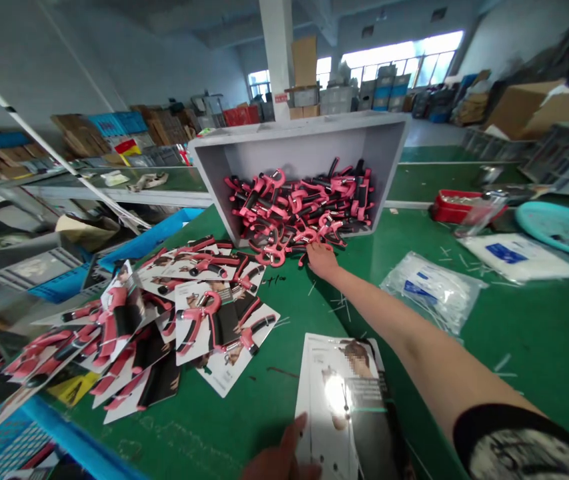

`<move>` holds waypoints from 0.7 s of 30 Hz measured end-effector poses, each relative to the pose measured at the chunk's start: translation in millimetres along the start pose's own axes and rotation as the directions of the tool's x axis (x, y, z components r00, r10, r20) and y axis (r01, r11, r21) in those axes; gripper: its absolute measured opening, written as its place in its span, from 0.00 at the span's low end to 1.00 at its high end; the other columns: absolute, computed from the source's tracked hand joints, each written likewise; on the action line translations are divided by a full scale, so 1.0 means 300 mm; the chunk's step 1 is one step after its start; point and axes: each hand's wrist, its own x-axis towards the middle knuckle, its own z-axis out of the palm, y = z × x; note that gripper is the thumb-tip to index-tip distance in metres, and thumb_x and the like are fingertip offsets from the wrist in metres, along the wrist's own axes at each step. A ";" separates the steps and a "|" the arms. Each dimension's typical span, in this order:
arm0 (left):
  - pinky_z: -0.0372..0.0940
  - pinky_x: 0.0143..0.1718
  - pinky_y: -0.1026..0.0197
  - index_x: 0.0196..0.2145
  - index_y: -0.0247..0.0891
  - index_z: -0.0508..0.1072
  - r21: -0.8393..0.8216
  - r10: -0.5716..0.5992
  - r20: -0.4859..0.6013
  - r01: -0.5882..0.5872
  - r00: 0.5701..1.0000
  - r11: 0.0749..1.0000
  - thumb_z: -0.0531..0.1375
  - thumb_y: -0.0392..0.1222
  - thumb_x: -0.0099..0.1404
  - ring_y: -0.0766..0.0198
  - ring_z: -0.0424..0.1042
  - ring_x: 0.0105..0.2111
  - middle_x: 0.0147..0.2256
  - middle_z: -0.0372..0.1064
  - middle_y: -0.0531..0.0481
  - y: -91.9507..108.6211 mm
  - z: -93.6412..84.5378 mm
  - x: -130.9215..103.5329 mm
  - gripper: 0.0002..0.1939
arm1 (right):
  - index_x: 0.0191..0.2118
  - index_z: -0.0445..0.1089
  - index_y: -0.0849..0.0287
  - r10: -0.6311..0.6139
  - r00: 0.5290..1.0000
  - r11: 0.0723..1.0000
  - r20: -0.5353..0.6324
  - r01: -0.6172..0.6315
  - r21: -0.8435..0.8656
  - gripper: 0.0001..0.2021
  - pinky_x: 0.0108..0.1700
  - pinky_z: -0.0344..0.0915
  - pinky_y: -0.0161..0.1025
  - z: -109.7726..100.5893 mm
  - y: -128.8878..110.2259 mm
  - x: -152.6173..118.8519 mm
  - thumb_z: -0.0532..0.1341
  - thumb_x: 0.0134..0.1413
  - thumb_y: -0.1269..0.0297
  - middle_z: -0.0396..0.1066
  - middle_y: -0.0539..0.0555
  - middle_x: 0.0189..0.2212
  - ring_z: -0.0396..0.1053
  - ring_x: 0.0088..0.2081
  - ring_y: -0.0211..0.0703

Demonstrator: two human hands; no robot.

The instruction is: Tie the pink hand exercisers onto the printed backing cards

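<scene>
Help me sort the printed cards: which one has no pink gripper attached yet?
The backing card under the left hand, lying apart; the heaped cards all carry grippers.

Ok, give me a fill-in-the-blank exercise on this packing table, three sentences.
1. The right hand reaches into the heap of ____ hand grippers spilling from the tipped grey bin.
2. The left hand rests on a blank backing card lying on the ____ table.
3. Finished carded grippers are piled to the person's ____.

Missing words: pink; green; left
</scene>
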 end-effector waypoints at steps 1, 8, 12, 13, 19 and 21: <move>0.64 0.31 0.60 0.58 0.37 0.66 -0.024 0.035 -0.042 -0.036 0.998 0.999 0.58 0.48 0.61 0.55 0.75 0.28 0.27 0.76 0.47 0.012 -0.033 -0.011 0.28 | 0.51 0.66 0.65 0.011 1.000 1.000 0.009 -0.012 0.020 0.15 0.57 0.59 0.56 -0.016 0.001 -0.015 0.60 0.60 0.67 0.64 0.64 0.55 0.62 0.56 0.57; 0.70 0.32 0.59 0.55 0.35 0.64 -0.654 0.155 -0.236 -0.275 0.959 0.705 0.57 0.55 0.65 0.59 0.75 0.33 0.42 0.74 0.39 0.146 -0.116 -0.003 0.27 | 0.56 0.54 0.58 -0.058 0.997 0.935 0.058 0.034 0.354 0.15 0.40 0.72 0.40 -0.185 -0.109 -0.481 0.45 0.69 0.62 0.70 0.55 0.44 0.72 0.37 0.40; 0.70 0.44 0.54 0.58 0.39 0.62 -0.848 0.259 -0.240 -0.332 0.935 0.414 0.59 0.53 0.65 0.54 0.73 0.47 0.53 0.67 0.37 0.257 -0.001 -0.016 0.27 | 0.56 0.57 0.51 -0.001 0.999 0.654 -0.034 0.026 0.756 0.15 0.52 0.67 0.45 -0.164 -0.268 -0.921 0.52 0.66 0.58 0.66 0.55 0.52 0.68 0.50 0.45; 0.70 0.44 0.56 0.57 0.40 0.63 -0.869 0.263 -0.227 -0.317 0.938 0.380 0.59 0.53 0.65 0.55 0.73 0.46 0.51 0.69 0.39 0.269 0.028 -0.029 0.27 | 0.56 0.59 0.51 0.021 0.999 0.679 -0.043 0.018 0.734 0.15 0.57 0.63 0.47 -0.153 -0.297 -1.009 0.54 0.65 0.57 0.66 0.55 0.53 0.66 0.54 0.47; 0.70 0.35 0.62 0.50 0.37 0.69 -0.833 0.275 -0.219 -0.326 0.936 0.447 0.60 0.49 0.64 0.63 0.74 0.32 0.37 0.73 0.47 0.201 0.071 -0.086 0.20 | 0.55 0.69 0.50 -0.039 0.986 0.684 0.160 -0.090 0.724 0.19 0.62 0.56 0.50 -0.208 -0.297 -1.234 0.56 0.62 0.51 0.67 0.57 0.55 0.62 0.58 0.51; 0.69 0.31 0.62 0.47 0.36 0.69 -0.753 0.317 -0.205 -0.356 0.926 0.554 0.59 0.49 0.65 0.64 0.74 0.26 0.34 0.73 0.49 0.181 0.030 -0.079 0.17 | 0.52 0.72 0.53 -0.046 0.970 0.582 0.238 -0.167 0.796 0.22 0.55 0.64 0.49 -0.241 -0.258 -1.255 0.56 0.60 0.46 0.69 0.59 0.52 0.67 0.52 0.53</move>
